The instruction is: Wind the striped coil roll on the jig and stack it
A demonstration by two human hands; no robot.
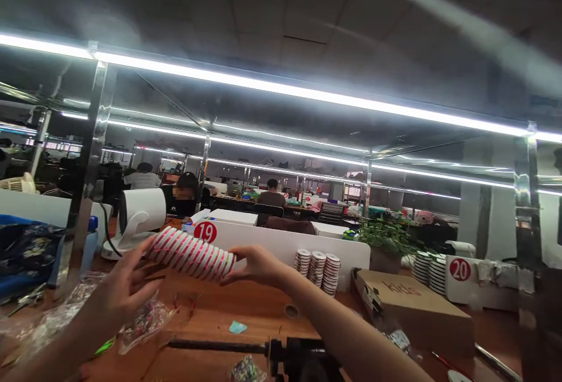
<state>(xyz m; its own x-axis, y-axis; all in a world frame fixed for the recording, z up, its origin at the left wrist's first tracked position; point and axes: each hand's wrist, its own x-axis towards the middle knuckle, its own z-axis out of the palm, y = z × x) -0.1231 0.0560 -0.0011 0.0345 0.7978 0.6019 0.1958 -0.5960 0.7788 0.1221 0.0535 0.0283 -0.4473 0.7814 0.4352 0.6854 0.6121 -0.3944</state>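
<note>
A row of white-rimmed spools (191,256) wound with pink is held in the air, tilted down to the right, above the wooden table (206,303). My left hand (125,288) has its fingers against the row's left end, with the thumb lower and apart. At the right end, my right hand (252,265) pinches the last spool between thumb and fingers. Below the spools, a black rod fixture (219,345) lies across the table, and a clear bag of small coloured pieces (147,320) rests near my left hand.
Stacks of white spools (317,270) stand by a white divider (351,247). To the right are a cardboard box (413,303) and a potted plant (381,238). A white lamp-like device (143,218) stands at left beside a metal post (88,165). Other people sit farther back.
</note>
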